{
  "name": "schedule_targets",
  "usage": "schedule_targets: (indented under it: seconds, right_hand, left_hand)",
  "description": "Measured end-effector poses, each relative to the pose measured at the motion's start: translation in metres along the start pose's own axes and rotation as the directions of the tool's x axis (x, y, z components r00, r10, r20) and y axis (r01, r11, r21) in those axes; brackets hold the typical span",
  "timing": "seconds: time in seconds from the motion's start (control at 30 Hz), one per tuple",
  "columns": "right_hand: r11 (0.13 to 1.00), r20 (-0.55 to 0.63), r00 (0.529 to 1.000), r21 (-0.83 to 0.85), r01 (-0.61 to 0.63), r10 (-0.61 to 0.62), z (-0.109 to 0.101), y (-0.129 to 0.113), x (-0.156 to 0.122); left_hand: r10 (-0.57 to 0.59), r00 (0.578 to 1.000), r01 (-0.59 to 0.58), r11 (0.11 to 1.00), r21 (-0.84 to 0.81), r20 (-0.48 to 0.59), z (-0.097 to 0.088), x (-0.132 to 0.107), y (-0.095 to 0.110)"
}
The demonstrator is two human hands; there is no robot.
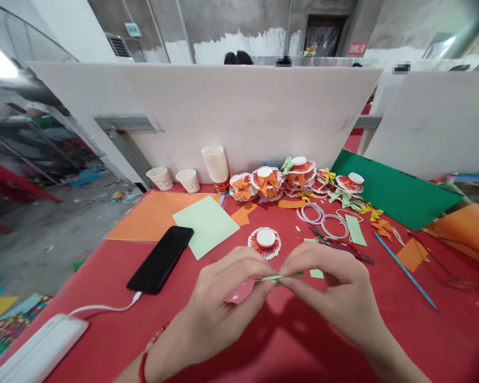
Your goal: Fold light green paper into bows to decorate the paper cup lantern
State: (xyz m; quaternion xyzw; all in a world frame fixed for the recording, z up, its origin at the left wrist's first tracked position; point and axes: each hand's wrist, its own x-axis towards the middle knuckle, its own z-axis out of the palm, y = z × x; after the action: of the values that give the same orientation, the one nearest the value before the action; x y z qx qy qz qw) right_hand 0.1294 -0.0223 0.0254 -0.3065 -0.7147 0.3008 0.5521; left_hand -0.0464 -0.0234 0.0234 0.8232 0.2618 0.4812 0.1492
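Between the fingertips of both hands is a narrow folded strip of light green paper (272, 277), held level above the red tabletop. My left hand (227, 292) pinches its left part, thumb below and fingers above. My right hand (329, 282) pinches it close by, the fingertips of the two hands nearly touching. Just beyond them sits a small paper-cup flower (265, 239) with a white round top and a frilled red and white rim. Scissors (339, 244) with dark handles lie past my right hand, near a small green paper piece (316, 273) partly hidden by it.
A black phone (160, 260) lies left, cabled to a white power bank (48, 348). Green (205, 226) and orange sheets (143, 215) lie behind it. Paper cups (188, 181) and several finished cup flowers (266, 183) line the white partition (239, 106). A blue pencil-like stick (405, 271) lies right.
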Motion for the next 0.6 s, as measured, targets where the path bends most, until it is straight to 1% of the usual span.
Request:
schedule_targets:
  seconds: [0.1,0.2,0.3,0.4,0.5,0.6]
  right_hand:
    - [1.000,-0.021,1.000,0.009,-0.012,0.012,0.0006,-0.0009,0.0002]
    - [0.996,-0.030,0.997,0.047,-0.071,0.072,-0.0008,-0.0019,0.0006]
    - [0.985,-0.011,0.989,0.100,-0.143,0.145,-0.0033,-0.0018,0.0017]
    - [0.972,-0.012,0.984,0.152,-0.176,0.180,-0.0046,-0.0007,0.0026]
    - [0.966,-0.018,0.982,0.183,-0.184,0.190,-0.0048,0.0011,0.0031]
    - [0.966,-0.026,0.980,0.179,-0.189,0.197,-0.0043,0.0031,0.0040]
  left_hand:
    - [0.029,0.999,-0.029,1.000,0.000,-0.039,0.0005,-0.0001,-0.0006]
    - [0.054,0.996,-0.053,0.998,0.022,-0.064,-0.0015,0.0008,-0.0012]
    - [0.082,0.994,-0.079,0.996,0.047,-0.072,-0.0039,0.0023,-0.0018]
    - [0.097,0.992,-0.095,0.995,0.035,-0.083,-0.0041,0.0027,-0.0029]
    - [0.092,0.991,-0.093,0.996,-0.005,-0.095,-0.0012,0.0017,-0.0049]
    - [0.053,0.990,-0.061,0.996,-0.059,-0.132,0.0040,0.0012,-0.0075]
